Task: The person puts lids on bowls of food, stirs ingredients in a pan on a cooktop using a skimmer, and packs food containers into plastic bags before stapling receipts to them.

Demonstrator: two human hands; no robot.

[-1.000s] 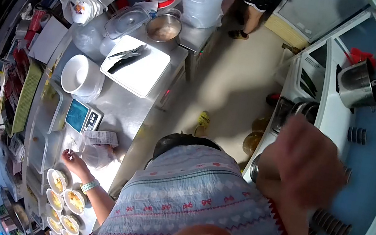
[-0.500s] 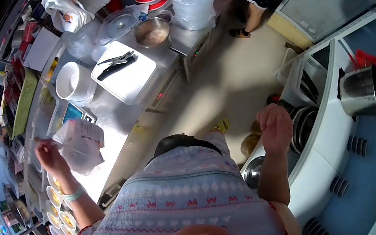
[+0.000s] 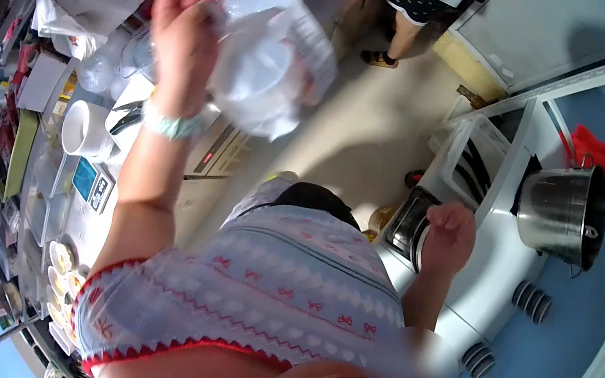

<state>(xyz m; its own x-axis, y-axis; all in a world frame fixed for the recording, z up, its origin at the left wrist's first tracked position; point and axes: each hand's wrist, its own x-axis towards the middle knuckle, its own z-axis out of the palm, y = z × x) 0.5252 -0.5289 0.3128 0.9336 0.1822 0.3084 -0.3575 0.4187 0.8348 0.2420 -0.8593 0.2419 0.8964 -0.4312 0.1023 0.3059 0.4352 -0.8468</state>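
My left hand (image 3: 183,43) is raised forward, fingers curled around the top of a clear plastic bag (image 3: 265,76). The bag hangs to the right of the hand, past the counter edge and over the floor; pale round contents show through it, and a printed slip sits on its right side. My right hand (image 3: 447,232) is held low on the right with its fingers curled in. I see nothing in it. It is near the white sink unit and a dark round pan partly hidden behind it.
On the left counter stand a digital scale (image 3: 92,183), a white tub (image 3: 84,129) and several small food cups (image 3: 58,281). A steel pot (image 3: 565,207) rests on the right-hand unit. Another person (image 3: 408,24) stands ahead in the aisle.
My left hand has carried the plastic bag from over the scale forward and right, out past the counter. My right hand has dropped slightly, and my view has turned.
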